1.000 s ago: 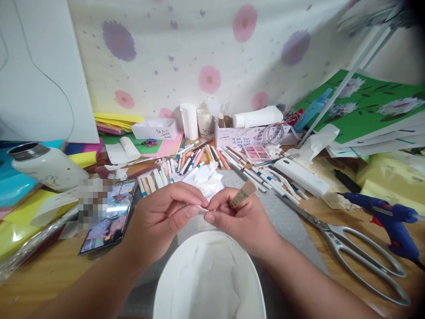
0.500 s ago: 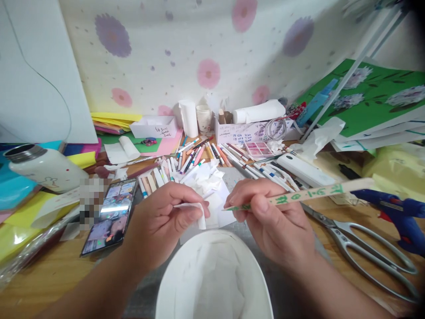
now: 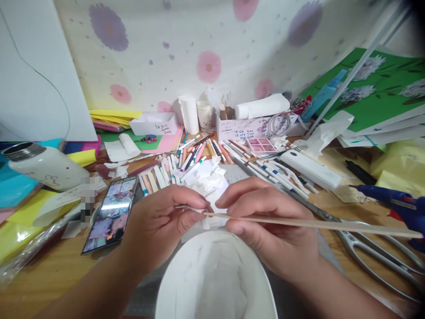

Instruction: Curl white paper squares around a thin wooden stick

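Observation:
My left hand (image 3: 162, 226) is closed in a pinch on a small piece of white paper (image 3: 217, 215), mostly hidden behind the fingers. My right hand (image 3: 272, 226) holds a long, flat wooden stick (image 3: 335, 225) between thumb and fingers, nearly level and seen edge-on. The stick's thin left end reaches my left fingertips; whether it touches the paper I cannot make out. Below both hands stands a white oval bin (image 3: 161, 283) with a pale lining inside. Crumpled white tissue (image 3: 209, 177) lies just beyond my hands.
Left are a phone (image 3: 111, 212) and an uncapped white bottle (image 3: 46, 164). Many markers (image 3: 199, 153) spread behind my hands. Large scissors (image 3: 358, 254) and a blue glue gun (image 3: 392, 197) lie right. Paper cups (image 3: 204, 115) and a paper roll (image 3: 188, 115) stand at the back.
My right hand has turned the stick, so its green-marked face no longer shows and its edge faces me. The stick's left end has moved left to my left fingertips.

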A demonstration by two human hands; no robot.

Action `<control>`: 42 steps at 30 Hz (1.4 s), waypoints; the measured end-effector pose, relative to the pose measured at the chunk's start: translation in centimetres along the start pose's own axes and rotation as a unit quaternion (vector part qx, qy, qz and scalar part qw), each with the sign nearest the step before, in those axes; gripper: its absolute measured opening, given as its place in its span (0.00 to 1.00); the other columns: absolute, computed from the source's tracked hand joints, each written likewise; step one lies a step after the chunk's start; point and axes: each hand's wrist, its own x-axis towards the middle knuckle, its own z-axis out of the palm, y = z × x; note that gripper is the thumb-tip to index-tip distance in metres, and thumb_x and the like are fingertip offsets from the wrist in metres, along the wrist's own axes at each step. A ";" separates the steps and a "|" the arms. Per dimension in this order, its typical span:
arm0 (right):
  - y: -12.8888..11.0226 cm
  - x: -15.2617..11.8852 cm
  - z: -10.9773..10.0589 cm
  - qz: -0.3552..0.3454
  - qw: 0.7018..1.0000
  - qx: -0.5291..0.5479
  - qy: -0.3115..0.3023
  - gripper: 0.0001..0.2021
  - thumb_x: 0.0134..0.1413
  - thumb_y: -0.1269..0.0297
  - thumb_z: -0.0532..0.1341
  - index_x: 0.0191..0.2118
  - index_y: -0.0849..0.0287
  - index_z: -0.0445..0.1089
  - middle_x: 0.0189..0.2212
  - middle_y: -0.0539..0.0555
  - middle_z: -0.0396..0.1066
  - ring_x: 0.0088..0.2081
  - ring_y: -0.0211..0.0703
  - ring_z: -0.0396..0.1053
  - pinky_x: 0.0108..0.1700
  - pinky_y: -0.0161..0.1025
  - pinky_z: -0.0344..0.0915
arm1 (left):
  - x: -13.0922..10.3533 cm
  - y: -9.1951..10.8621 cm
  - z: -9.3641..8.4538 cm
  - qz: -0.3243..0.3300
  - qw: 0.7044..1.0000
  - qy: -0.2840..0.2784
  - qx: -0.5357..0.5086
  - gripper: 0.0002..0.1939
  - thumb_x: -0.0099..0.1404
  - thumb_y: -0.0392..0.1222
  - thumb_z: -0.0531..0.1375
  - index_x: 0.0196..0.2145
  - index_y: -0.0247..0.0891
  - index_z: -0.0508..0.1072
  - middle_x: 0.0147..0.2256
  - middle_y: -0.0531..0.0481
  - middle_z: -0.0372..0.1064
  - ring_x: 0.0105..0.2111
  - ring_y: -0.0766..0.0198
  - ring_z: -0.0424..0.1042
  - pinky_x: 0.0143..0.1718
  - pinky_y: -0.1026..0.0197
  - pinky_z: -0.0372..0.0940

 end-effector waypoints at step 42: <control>-0.1 -0.4 1.0 0.048 0.997 -0.006 0.066 0.08 0.56 0.76 0.70 0.37 0.55 0.81 0.37 0.52 0.84 0.40 0.41 0.81 0.45 0.38 0.78 | -0.6 1.0 -0.5 0.003 0.997 -0.072 0.006 0.07 0.66 0.36 0.65 0.30 0.44 0.74 0.25 0.56 0.69 0.27 0.64 0.69 0.29 0.60 0.63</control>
